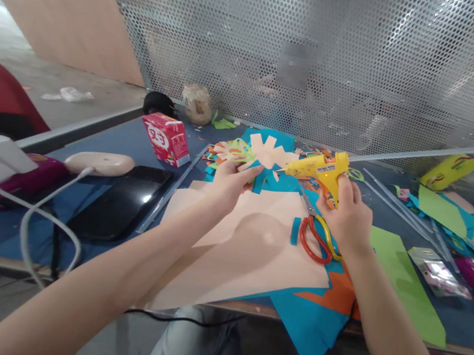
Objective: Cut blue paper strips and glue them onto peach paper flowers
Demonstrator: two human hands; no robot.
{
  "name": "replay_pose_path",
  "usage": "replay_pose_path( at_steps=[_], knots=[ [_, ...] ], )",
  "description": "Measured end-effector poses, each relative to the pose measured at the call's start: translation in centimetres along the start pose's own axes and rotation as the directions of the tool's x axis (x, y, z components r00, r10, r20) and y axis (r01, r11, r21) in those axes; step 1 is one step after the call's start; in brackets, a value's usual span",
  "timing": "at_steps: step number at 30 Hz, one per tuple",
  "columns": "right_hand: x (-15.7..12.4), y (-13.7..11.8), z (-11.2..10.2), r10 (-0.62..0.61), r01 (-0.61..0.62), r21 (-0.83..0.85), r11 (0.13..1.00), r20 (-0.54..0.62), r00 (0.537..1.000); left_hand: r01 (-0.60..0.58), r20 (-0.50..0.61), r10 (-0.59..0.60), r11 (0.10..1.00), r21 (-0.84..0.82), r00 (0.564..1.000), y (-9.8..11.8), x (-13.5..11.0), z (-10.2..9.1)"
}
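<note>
In my right hand (352, 216) is a yellow hot glue gun (318, 169), its fingers wrapped round the handle and the nozzle pointing left. My left hand (230, 185) is closed on a paper flower (264, 150), a peach cut-out with fringed petals and some blue paper by my fingertips. The glue gun's tip is close to the flower's lower edge; I cannot tell whether they touch. Scissors (314, 246) with red and yellow handles lie below the gun, beside a small blue paper strip (295, 231). Beneath them spreads a large peach sheet (236, 232).
A pink-red box (165, 139), a black phone (123, 200) and a white charger (99, 162) with cables occupy the left. Clear glue sticks (424, 155), paper scraps (441, 213) and a green sheet (406, 281) are to the right. A perforated metal panel (355, 51) stands behind the table.
</note>
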State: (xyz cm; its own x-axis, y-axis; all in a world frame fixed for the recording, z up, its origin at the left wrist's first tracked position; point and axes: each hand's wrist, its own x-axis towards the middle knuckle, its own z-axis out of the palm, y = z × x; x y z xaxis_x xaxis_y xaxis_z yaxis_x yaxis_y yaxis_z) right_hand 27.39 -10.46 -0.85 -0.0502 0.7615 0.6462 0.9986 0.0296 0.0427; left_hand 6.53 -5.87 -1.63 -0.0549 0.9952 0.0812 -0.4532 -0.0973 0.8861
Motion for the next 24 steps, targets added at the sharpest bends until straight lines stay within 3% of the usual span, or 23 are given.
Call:
replay_pose_path(
  at_steps=[24],
  knots=[
    [0.23,-0.13,-0.53,-0.005,0.005,0.005,1.000,0.009,1.000,-0.010,0.027,0.010,1.000,0.008,1.000,0.03,-0.03,-0.01]
  ],
)
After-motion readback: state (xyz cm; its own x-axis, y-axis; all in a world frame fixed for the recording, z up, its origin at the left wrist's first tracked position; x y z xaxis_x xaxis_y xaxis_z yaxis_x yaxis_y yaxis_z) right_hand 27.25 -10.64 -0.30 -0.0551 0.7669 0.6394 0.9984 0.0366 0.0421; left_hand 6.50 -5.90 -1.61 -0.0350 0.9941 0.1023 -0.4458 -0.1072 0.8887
